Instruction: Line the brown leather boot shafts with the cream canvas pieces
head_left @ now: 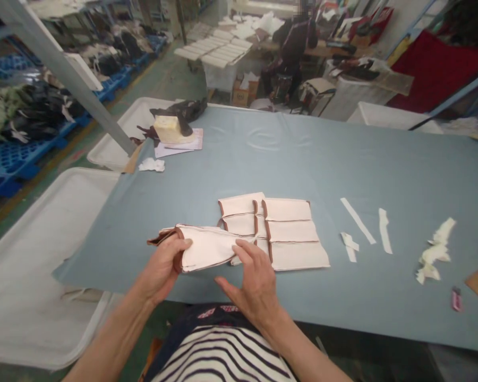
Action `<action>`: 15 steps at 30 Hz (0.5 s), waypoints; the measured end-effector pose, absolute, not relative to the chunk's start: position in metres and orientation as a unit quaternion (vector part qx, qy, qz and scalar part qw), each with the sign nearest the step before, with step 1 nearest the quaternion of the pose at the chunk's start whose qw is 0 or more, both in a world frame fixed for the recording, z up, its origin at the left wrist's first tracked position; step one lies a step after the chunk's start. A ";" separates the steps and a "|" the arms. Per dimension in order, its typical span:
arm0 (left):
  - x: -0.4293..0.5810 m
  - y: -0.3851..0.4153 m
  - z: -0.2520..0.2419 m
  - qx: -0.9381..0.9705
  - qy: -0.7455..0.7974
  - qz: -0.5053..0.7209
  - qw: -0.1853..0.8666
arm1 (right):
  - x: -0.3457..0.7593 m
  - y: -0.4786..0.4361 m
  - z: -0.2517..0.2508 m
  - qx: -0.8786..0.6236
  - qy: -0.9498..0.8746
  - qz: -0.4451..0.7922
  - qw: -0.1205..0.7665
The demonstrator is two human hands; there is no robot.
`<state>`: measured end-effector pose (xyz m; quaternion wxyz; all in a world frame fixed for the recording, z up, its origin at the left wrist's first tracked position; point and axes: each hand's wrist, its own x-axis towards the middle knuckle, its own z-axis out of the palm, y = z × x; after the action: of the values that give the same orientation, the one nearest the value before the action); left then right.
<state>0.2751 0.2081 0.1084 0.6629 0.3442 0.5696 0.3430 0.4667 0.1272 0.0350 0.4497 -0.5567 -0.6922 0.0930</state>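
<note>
A folded cream fabric piece with brown edging is held above the near edge of the table. My left hand grips its brown-edged left end, thumb on top. At its right end, the fingers of my right hand rest on the cloth, with the thumb spread well away below. Behind and to the right, more cream fabric panels with brown edging lie overlapping on the blue-grey table, each crossed by seams into sections. The fingers under the held piece are hidden.
White strips and a crumpled pale scrap lie to the right, near a small pink tool. A yellowish block sits on papers at the back left. White bins flank the table; a person sits beyond.
</note>
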 end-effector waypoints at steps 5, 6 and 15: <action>0.278 0.186 0.131 0.406 0.521 0.331 0.674 | 0.471 0.151 0.068 -0.413 -0.770 0.011 0.487; 0.275 0.182 0.134 0.446 0.524 0.338 0.641 | 0.476 0.151 0.073 -0.405 -0.773 0.016 0.488; 0.279 0.162 0.125 0.730 0.442 0.394 0.342 | 0.524 0.102 0.104 -0.450 -0.779 -0.022 0.435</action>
<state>0.2788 0.1618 0.1247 0.3424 0.7296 0.4423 0.3935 0.5242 0.1025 0.1043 0.4352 -0.4505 -0.7792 -0.0218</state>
